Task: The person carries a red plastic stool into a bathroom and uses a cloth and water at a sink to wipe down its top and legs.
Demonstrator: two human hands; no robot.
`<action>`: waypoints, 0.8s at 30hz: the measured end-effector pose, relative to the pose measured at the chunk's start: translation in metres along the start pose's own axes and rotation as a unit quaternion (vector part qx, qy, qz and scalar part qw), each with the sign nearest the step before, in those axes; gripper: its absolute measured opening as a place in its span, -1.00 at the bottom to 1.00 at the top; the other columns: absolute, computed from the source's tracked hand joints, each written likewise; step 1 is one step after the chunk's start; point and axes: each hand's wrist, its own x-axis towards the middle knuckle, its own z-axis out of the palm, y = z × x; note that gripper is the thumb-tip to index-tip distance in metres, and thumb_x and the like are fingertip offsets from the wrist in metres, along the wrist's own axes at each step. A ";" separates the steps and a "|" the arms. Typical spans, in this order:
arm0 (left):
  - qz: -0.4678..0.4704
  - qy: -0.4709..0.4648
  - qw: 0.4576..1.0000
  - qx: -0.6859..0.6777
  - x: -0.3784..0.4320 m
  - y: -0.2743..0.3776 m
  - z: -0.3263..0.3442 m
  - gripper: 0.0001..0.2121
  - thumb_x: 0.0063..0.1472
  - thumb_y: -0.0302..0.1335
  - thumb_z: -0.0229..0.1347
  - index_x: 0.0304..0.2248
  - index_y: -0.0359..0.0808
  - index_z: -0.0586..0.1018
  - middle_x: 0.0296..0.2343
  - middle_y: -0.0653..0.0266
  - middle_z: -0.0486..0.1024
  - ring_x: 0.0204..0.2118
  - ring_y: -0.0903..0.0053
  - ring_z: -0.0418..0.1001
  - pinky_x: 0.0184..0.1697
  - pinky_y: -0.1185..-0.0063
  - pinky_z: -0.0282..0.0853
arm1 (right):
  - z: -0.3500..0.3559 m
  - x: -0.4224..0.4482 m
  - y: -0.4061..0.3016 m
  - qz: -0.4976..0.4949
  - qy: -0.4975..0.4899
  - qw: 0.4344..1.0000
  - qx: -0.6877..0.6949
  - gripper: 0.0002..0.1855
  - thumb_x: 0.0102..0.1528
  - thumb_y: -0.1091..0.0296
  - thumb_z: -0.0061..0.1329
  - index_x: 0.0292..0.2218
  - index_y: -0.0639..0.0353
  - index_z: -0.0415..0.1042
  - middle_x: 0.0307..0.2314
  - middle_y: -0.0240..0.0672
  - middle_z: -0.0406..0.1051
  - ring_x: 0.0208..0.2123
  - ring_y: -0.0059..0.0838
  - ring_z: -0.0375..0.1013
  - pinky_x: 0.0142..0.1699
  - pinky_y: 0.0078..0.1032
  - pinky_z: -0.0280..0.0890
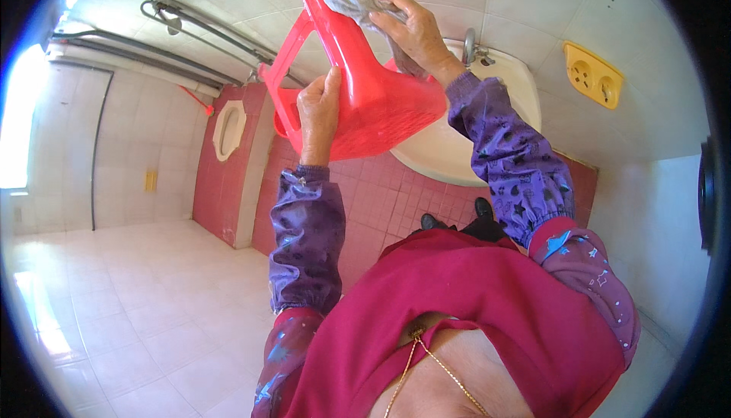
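Note:
A red plastic stool (371, 89) is held up tilted in front of me, partly over the washbasin. Its textured seat faces down towards me, and its legs point up and away. My left hand (318, 112) grips the stool at its near left side, thumb along the outside. In my right hand (417, 32) is a bunched grey cloth (355, 1), pressed against the upper part of a stool leg. One end of the cloth hangs down below my palm. The stool's far side is hidden.
Behind the stool, a cream washbasin (522, 95) with a metal tap (469, 47) stands against the tiled wall. A yellow soap dish (594, 75) is fixed to its right. Pipes (211, 32) run along the wall at left, near a squat toilet (230, 131) on a raised red-tiled step (214, 201).

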 end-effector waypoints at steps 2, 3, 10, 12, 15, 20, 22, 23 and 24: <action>0.000 0.004 0.997 0.078 -0.005 -0.001 0.010 -0.61 0.12 -0.18 0.03 -0.58 -0.42 0.48 -0.70 -0.08 0.34 -0.67 0.37 0.34 -0.55 0.37 0.19 | -0.001 0.008 -0.003 -0.001 -0.005 0.999 0.044 -0.53 0.00 0.18 0.02 -0.09 0.22 0.34 -0.24 -0.15 0.39 -0.21 -0.31 0.40 -0.10 -0.51 0.26; -0.002 0.002 0.997 0.077 -0.004 0.006 0.013 -0.61 0.12 -0.18 0.03 -0.58 -0.42 0.48 -0.70 -0.08 0.34 -0.67 0.37 0.34 -0.55 0.37 0.19 | 0.001 0.008 -0.006 0.002 -0.006 0.999 0.043 -0.53 0.00 0.18 0.02 -0.09 0.22 0.34 -0.24 -0.15 0.39 -0.21 -0.31 0.40 -0.10 -0.51 0.26; 0.015 -0.042 0.954 0.296 -0.016 0.017 0.031 -0.62 0.05 -0.07 -0.01 -0.59 -0.25 0.56 -0.62 0.03 0.46 -0.50 0.10 0.44 -0.43 0.28 0.31 | -0.007 -0.070 -0.028 -0.059 -0.070 0.986 -0.139 -0.63 -0.03 0.24 0.01 -0.13 0.02 0.38 -0.47 -0.25 0.29 -0.43 -0.27 0.38 -0.36 -0.44 0.30; 0.030 -0.050 0.950 0.307 -0.016 0.022 0.037 -0.63 0.05 -0.08 0.00 -0.58 -0.24 0.57 -0.62 0.02 0.46 -0.50 0.11 0.44 -0.42 0.28 0.31 | -0.015 -0.089 -0.021 -0.034 -0.040 0.992 -0.112 -0.62 -0.03 0.26 0.02 -0.14 0.05 0.37 -0.46 -0.25 0.29 -0.43 -0.28 0.37 -0.35 -0.43 0.30; 0.039 -0.070 0.944 0.320 -0.014 0.027 0.041 -0.63 0.05 -0.09 0.00 -0.57 -0.25 0.57 -0.61 0.00 0.45 -0.49 0.10 0.44 -0.42 0.28 0.31 | -0.027 -0.117 -0.019 0.027 -0.004 0.997 -0.074 -0.62 -0.02 0.29 0.01 -0.14 0.14 0.34 -0.42 -0.19 0.30 -0.38 -0.24 0.38 -0.27 -0.39 0.29; 0.006 -0.056 0.947 0.317 -0.013 0.024 0.045 -0.60 0.09 -0.08 -0.02 -0.57 -0.29 0.54 -0.60 -0.02 0.44 -0.51 0.09 0.43 -0.46 0.30 0.27 | -0.028 -0.179 0.013 0.143 -0.006 0.989 0.028 -0.62 0.01 0.31 -0.02 -0.13 0.22 0.31 -0.30 -0.07 0.33 -0.24 -0.14 0.35 -0.15 -0.43 0.26; 0.023 -0.058 0.940 0.336 -0.013 0.023 0.039 -0.60 0.09 -0.09 -0.02 -0.59 -0.31 0.52 -0.62 -0.02 0.43 -0.53 0.08 0.41 -0.48 0.29 0.25 | -0.031 -0.202 0.030 0.215 -0.031 0.976 0.024 -0.62 0.01 0.31 -0.03 -0.13 0.24 0.31 -0.28 -0.07 0.33 -0.24 -0.14 0.36 -0.15 -0.44 0.26; 0.040 -0.052 0.936 0.346 -0.011 0.023 0.037 -0.59 0.10 -0.09 -0.02 -0.62 -0.32 0.50 -0.64 -0.02 0.41 -0.56 0.08 0.39 -0.49 0.29 0.23 | -0.028 -0.208 0.040 0.277 -0.063 0.959 0.016 -0.62 0.02 0.31 -0.03 -0.13 0.25 0.31 -0.26 -0.06 0.33 -0.24 -0.14 0.36 -0.15 -0.45 0.26; 0.020 -0.051 0.940 0.336 -0.010 0.025 0.037 -0.57 0.10 -0.11 -0.02 -0.66 -0.35 0.45 -0.68 -0.01 0.38 -0.58 0.07 0.36 -0.51 0.27 0.20 | -0.020 -0.210 0.046 0.274 -0.052 0.960 0.019 -0.62 0.02 0.31 -0.03 -0.13 0.25 0.31 -0.26 -0.06 0.33 -0.24 -0.14 0.36 -0.15 -0.45 0.26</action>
